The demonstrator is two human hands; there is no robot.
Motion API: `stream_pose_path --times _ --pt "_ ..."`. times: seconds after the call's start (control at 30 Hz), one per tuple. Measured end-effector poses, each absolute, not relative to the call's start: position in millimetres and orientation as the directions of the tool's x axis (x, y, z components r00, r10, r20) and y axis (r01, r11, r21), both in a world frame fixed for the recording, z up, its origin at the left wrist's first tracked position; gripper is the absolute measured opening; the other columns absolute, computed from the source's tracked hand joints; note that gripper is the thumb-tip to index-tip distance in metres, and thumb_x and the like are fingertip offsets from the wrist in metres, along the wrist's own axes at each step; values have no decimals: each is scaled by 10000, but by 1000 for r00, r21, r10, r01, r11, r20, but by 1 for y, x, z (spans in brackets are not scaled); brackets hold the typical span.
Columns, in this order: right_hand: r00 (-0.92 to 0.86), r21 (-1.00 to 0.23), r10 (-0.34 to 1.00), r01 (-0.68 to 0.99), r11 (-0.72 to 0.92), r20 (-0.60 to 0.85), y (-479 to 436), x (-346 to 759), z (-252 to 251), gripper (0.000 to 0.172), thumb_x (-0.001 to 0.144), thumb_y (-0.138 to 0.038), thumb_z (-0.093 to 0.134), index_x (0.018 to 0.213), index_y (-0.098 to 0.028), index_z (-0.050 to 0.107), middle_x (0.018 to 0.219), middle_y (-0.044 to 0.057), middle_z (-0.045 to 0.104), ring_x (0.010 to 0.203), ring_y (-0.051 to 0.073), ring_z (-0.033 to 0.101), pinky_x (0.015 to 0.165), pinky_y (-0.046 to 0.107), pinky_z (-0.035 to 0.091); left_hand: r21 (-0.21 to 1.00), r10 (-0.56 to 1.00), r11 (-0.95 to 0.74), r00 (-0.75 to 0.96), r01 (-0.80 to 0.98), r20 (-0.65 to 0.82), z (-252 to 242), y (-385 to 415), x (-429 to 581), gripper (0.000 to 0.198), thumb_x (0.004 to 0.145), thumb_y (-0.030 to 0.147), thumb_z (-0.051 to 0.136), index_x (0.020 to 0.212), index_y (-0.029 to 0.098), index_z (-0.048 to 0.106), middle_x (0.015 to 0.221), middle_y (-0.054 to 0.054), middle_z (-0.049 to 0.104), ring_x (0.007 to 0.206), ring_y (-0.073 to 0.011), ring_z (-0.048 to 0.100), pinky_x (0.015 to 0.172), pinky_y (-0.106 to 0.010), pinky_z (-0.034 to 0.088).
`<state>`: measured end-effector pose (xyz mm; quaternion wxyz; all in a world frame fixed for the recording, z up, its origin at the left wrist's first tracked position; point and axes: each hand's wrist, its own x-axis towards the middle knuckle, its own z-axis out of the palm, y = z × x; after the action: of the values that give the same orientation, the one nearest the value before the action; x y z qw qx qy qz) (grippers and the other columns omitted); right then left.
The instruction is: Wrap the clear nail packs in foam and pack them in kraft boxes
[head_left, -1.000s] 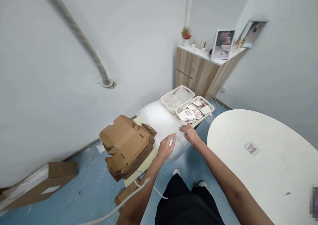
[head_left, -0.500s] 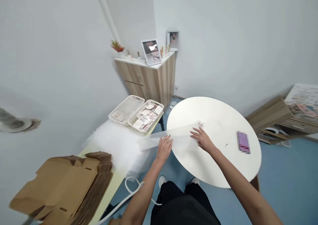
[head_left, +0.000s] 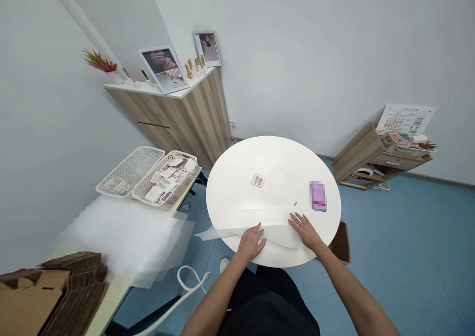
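Since the earlier frames, a clear plastic sheet [head_left: 276, 237] has moved over from the pile on the side worktop and now lies across the near edge of the round worktop [head_left: 270, 168], one corner sticking out to the left. Both hands rest on it with the grip open: the left hand [head_left: 251, 243] lies palm down, and the right hand [head_left: 305, 230] presses with spread fingers. Neither pinches the sheet. Farther across the round worktop sit a small packet [head_left: 258, 180] and a blurred purple packet [head_left: 318, 196]. On the side worktop [head_left: 111, 296] are two white baskets [head_left: 129, 170], one full of cards, beside a plastic pile [head_left: 122, 232] and flat cardboard boxes [head_left: 55, 296].
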<state>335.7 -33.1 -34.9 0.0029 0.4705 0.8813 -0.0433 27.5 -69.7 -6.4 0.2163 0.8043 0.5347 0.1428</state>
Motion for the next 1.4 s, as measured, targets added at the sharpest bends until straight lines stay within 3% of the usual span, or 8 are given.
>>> stream_pose_path --times 0.1,0.23,0.37,0.47,0.67,1.03,1.2,1.4 --pt "-575 -70 815 818 571 -68 -43 348 -46 768 725 4 448 1450 -248 410 1531 73 372 1416 265 320 1152 525 265 511 958 -169 262 843 -115 -17 -73 31 538 898 565 469 1315 239 566 1440 -96 502 1240 -302 547 994 -441 474" --pt "-539 -72 838 842 534 -88 -34 350 -48 714 733 34 415 1396 -221 486 1475 95 459 1384 265 374 1142 520 274 463 955 22 118 886 -272 -32 -64 15 576 932 597 349 1343 239 536 1439 -122 498 1329 -336 451 1014 -510 422" --pt "-430 -129 897 900 417 -100 -11 326 -40 627 752 25 426 1330 -180 554 1409 138 524 1354 274 411 1135 520 274 335 926 94 41 937 -374 -42 -63 8 754 876 601 445 1499 199 308 1587 -179 172 1446 -418 173 1073 -657 249" --pt "-386 -170 915 916 365 -118 4 292 -35 614 759 22 416 1332 -158 543 1402 143 528 1341 268 421 1126 499 285 313 945 71 36 947 -324 -48 -64 13 790 874 599 444 1529 220 216 1609 -153 63 1464 -415 45 1101 -688 122" --pt "-272 -276 952 934 226 -141 44 222 -31 517 864 -175 459 1378 -117 465 1411 164 503 1283 272 468 1080 423 352 333 984 -17 75 943 -162 -57 -35 4 863 837 657 475 1531 218 211 1608 -156 94 1467 -410 42 1107 -692 27" --pt "-158 -301 978 947 111 -136 173 151 -28 761 820 -318 591 1475 -107 266 1553 186 284 1415 332 272 1125 470 266 263 979 -155 184 952 -90 -71 31 -29 1048 714 766 559 1535 245 170 1606 -155 105 1462 -422 59 1113 -677 -2" --pt "-204 -311 962 940 141 -183 197 146 -35 758 799 -283 586 1474 -142 271 1445 180 444 1335 327 379 1116 504 263 251 966 -219 246 943 -80 -77 41 -38 1077 705 777 562 1541 262 120 1610 -142 85 1460 -429 54 1123 -662 -5" --pt "-134 -359 990 923 138 38 183 173 -29 717 813 -320 559 1449 -122 294 1232 181 564 1104 327 526 992 453 416 229 892 -400 434 888 -127 -72 80 -42 1160 644 792 616 1541 277 90 1610 -139 59 1459 -437 22 1117 -676 -16"
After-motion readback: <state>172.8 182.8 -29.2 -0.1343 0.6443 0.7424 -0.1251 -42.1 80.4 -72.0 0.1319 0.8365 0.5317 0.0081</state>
